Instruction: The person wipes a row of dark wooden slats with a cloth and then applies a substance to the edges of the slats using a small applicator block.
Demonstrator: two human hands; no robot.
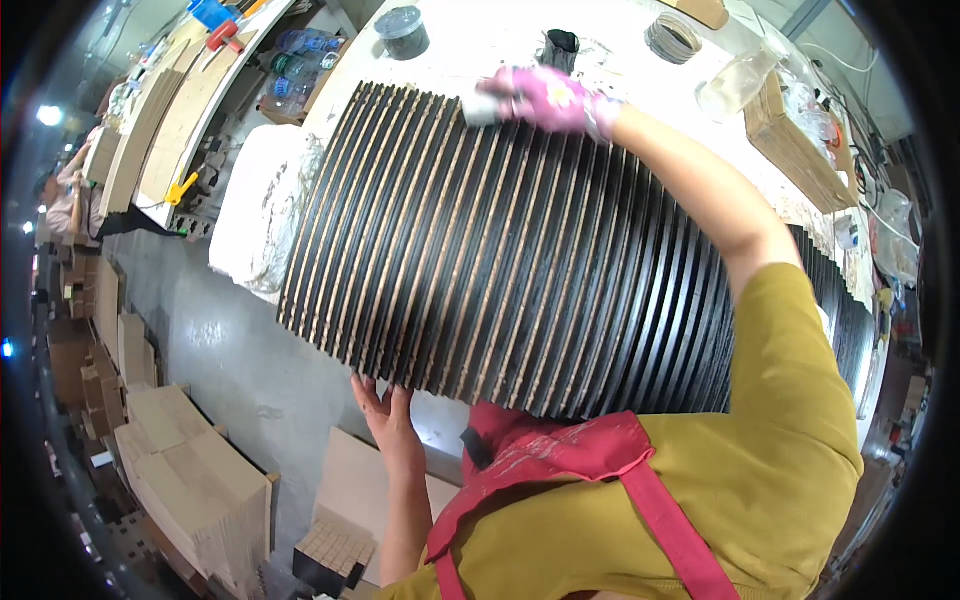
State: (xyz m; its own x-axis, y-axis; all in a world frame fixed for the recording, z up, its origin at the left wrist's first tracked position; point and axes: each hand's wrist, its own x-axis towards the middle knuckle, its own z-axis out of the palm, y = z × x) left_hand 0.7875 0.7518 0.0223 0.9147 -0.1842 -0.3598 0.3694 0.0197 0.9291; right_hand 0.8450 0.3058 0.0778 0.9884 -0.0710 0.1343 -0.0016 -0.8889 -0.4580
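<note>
A wide row of long, thin black strips [450, 260] lies side by side on the white table, with bare tan edges showing between many of them. My right hand [550, 98], in a pink glove with a flower pattern, is at the far ends of the strips. Its fingers close on a whitish sponge-like pad [481, 109], which rests against the strips. My bare left hand [388, 412] is at the near ends, fingers stretched apart, with the fingertips at the strips' edge; part of them is hidden beneath it.
Behind the strips stand a lidded tub [402, 33], a black cup [560, 50] and a roll of tape [673, 38]. A white wrapped bundle [262, 205] sits left. An open cardboard box [795, 140] is at right. Stacked cardboard [195, 480] stands on the floor.
</note>
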